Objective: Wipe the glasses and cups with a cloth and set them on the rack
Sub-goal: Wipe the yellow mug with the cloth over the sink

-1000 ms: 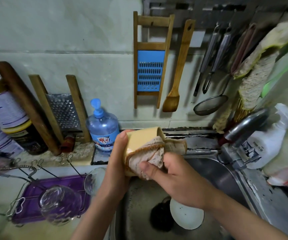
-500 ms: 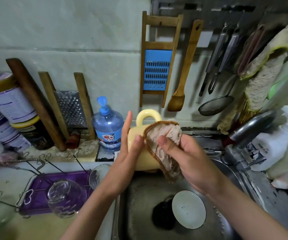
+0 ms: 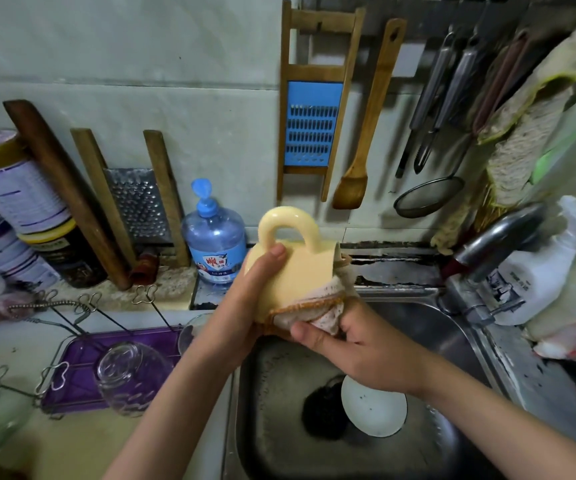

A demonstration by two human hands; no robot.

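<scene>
Below: bowl (image 3: 373, 407), scrubber (image 3: 321, 412) in sink (image 3: 453, 344); glass (image 3: 130, 379) on rack (image 3: 72, 393).

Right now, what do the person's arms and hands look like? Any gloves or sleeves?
No gloves, and no sleeves in view. The left hand and the right hand are bare. The left forearm and the right forearm are bare too, right down to the picture's edge. No watch, bracelet or ring shows on the parts in view. The thumbnails look short and plain.
</scene>
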